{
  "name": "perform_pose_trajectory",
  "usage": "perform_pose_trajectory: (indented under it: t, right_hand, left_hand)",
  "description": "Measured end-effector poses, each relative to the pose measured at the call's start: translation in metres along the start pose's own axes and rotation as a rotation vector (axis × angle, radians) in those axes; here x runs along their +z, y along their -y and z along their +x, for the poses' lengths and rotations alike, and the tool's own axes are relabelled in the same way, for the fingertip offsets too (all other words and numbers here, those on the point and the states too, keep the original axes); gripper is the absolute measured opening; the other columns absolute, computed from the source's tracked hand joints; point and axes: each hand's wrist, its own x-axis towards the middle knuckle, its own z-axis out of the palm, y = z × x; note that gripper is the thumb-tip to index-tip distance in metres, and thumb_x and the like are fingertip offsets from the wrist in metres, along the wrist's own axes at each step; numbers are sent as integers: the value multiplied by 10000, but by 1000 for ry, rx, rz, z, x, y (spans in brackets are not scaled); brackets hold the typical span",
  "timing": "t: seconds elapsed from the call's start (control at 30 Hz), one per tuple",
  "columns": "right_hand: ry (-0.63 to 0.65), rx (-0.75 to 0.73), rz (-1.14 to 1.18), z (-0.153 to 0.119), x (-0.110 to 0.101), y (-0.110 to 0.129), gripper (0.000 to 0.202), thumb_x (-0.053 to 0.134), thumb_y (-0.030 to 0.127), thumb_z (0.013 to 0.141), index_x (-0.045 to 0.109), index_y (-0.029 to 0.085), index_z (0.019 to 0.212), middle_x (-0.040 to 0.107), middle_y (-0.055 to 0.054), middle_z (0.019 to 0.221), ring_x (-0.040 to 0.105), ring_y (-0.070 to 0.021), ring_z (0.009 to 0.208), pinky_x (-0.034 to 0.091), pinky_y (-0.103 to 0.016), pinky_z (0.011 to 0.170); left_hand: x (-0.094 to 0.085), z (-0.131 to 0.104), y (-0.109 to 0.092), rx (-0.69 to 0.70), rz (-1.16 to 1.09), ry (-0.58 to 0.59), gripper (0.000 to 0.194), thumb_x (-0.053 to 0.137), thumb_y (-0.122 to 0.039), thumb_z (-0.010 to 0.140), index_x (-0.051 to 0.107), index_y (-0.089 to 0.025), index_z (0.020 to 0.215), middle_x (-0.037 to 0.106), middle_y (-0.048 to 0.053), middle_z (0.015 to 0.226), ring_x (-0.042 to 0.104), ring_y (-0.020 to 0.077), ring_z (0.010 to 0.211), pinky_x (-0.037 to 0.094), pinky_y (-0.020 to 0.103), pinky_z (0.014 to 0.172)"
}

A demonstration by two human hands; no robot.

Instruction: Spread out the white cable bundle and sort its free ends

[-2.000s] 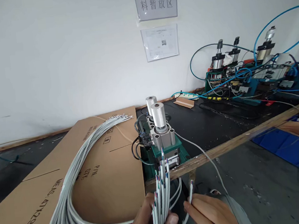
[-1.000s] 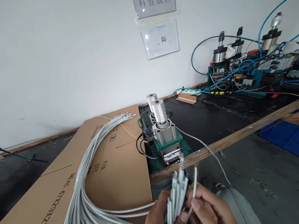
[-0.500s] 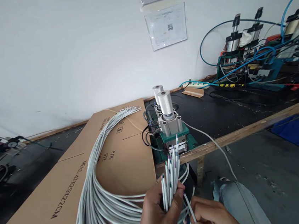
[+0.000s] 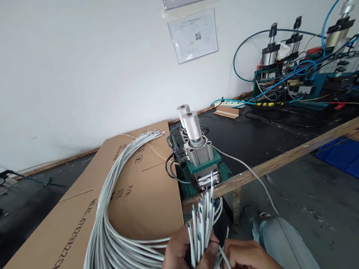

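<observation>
My left hand (image 4: pixel 192 257) is closed round a bunch of white cables (image 4: pixel 203 222), whose cut ends with coloured cores point up and away from me. Beside it at the lower right, my right hand (image 4: pixel 250 257) pinches a single white cable (image 4: pixel 224 256) between thumb and fingers. From the left hand the long grey-white cable bundle (image 4: pixel 110 244) curves left and back over a flat cardboard sheet (image 4: pixel 148 206). Just beyond the bunch stands a small pneumatic machine (image 4: pixel 200 151) with two knurled silver cylinders on a green base.
A black bench (image 4: pixel 251 144) with a wooden edge runs to the right. Further machines (image 4: pixel 270 56) with blue hoses (image 4: pixel 304 68) stand there. A power strip (image 4: pixel 229 103) and a small cardboard piece (image 4: pixel 226 112) lie by the wall. A thin cable (image 4: pixel 250 165) hangs over the bench edge.
The view has shifted slightly, so the bench items sit further left. Both hands have stayed close together, the left still round the bunch and the right still on the single cable.
</observation>
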Motion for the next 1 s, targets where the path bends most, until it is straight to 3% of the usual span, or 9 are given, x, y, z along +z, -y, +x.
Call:
perform_pose_trajectory:
  t: [0.1,0.2,0.33,0.47,0.63,0.77,0.9,1.0]
  right_hand:
    - [-17,55,-10,1,-3,10,547,434,716,969,459,240,702,442,25,696,404,-118,552,274,-249,493]
    - [-69,106,-61,4,-6,29,388,447,555,1028,520,252,797,449,24,756,405,-124,575,311,-256,520]
    - [-70,49,-131,10,-6,43,372,428,419,1062,451,234,740,441,26,733,436,-127,620,326,-262,577]
    - [-219,-30,-81,13,7,37,367,474,386,1051,505,221,724,408,40,678,409,-110,572,293,-243,515]
    - [-383,-101,-18,15,31,19,351,491,392,1046,592,219,758,441,28,668,395,-115,538,277,-247,466]
    - [-463,-156,-49,18,42,12,297,498,341,1043,601,227,789,435,34,669,402,-114,535,278,-245,463]
    - [-441,-171,-146,17,40,16,259,500,284,1044,594,232,809,464,40,672,423,-102,516,306,-222,453]
    - [-322,-180,-297,11,27,23,241,450,232,1055,595,227,863,561,12,713,552,-115,568,428,-203,529]
  left_hand:
    - [3,2,-4,-4,57,28,187,673,-330,830,667,-171,731,554,-36,627,429,112,577,358,219,570]
    - [7,4,-7,17,93,70,157,642,-292,808,629,-183,695,542,-46,620,434,109,572,347,213,565]
    - [8,5,-12,-36,88,84,165,633,-289,807,601,-181,686,516,-45,619,426,119,598,339,216,580]
    - [6,2,-13,-107,35,68,252,645,-377,855,614,-167,719,504,-39,622,404,126,610,342,225,592]
    - [5,-5,-2,-156,-18,-31,351,673,-476,878,647,-145,765,493,-29,644,393,134,635,347,233,618]
    - [7,-6,0,-134,-40,-106,300,675,-424,863,604,-171,719,401,-64,600,322,116,581,320,229,567]
    - [9,-4,-4,-120,49,-157,210,664,-336,767,563,-185,661,442,-59,585,363,112,568,337,225,558]
    - [8,-3,-1,-77,147,-144,130,620,-301,707,568,-187,671,486,-54,582,391,111,559,338,220,547]
